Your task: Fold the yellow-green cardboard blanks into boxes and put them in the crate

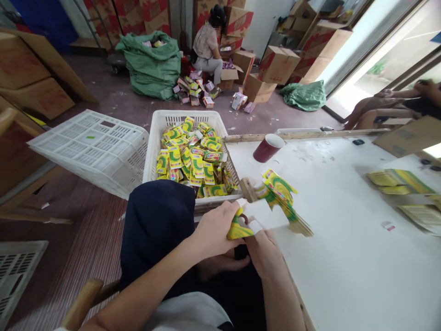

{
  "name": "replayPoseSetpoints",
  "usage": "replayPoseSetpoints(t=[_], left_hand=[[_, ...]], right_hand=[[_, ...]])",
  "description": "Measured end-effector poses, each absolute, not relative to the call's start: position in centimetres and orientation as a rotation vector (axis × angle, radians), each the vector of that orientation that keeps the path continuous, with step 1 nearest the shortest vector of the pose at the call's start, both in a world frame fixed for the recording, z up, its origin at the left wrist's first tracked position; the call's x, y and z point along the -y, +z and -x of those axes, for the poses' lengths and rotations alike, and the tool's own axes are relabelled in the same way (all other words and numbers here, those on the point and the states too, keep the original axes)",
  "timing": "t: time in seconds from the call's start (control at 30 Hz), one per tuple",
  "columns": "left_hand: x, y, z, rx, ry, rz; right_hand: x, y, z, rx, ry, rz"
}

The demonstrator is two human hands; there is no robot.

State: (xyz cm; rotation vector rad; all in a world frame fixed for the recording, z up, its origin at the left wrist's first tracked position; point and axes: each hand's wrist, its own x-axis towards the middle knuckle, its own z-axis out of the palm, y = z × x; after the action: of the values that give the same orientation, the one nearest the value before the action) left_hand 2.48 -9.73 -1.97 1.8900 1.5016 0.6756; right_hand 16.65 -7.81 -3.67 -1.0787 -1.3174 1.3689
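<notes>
Between my two hands, above my lap at the table's edge, is a small yellow-green carton (pixel 237 227), partly unfolded, with its white inner side facing up. My left hand (pixel 215 227) grips its left end, fingers closed around the printed part. At the lower right edge, my right hand (pixel 264 248) pinches the same carton. White wraps cover some of my fingertips. Just beyond my hands, a stack of flat yellow-green cartons (pixel 280 191) lies on the white table (pixel 344 220). To the left of it, a white plastic crate (pixel 150 156) holds many folded small cartons (pixel 197 165).
A dark red cup (pixel 268 148) stands near the table's far edge. More flat cartons (pixel 401 181) lie at right. An overturned white crate (pixel 93 147) is on my left. Beyond are a green sack (pixel 149 66), cardboard boxes (pixel 279 64) and a seated person (pixel 208 46); another person's arm (pixel 389 99) shows at right.
</notes>
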Motion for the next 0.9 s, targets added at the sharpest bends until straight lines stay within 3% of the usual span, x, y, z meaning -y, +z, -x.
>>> replayPoseSetpoints(t=[0.07, 0.17, 0.37, 0.53, 0.9], left_hand=[[9.8, -2.1, -2.6, -1.445, 0.624, -1.939], [9.8, -2.2, -2.6, -1.407, 0.583, -1.965], [9.5, -2.0, -2.4, -1.472, 0.467, -1.879], [9.9, -3.0, -3.0, -1.656, 0.697, -1.816], [9.6, -2.5, -0.9, -1.684, 0.808, -1.912]], right_hand=[[7.8, -4.0, -16.2, 1.162, 1.553, 1.104], [7.8, -4.7, -16.4, 1.164, 1.568, 1.096], [8.5, -5.0, -17.5, 1.629, 1.271, 1.074], [8.0, -5.0, -17.8, 1.839, 0.9, 1.14], [8.1, -5.8, -20.0, 2.159, 0.69, 1.04]])
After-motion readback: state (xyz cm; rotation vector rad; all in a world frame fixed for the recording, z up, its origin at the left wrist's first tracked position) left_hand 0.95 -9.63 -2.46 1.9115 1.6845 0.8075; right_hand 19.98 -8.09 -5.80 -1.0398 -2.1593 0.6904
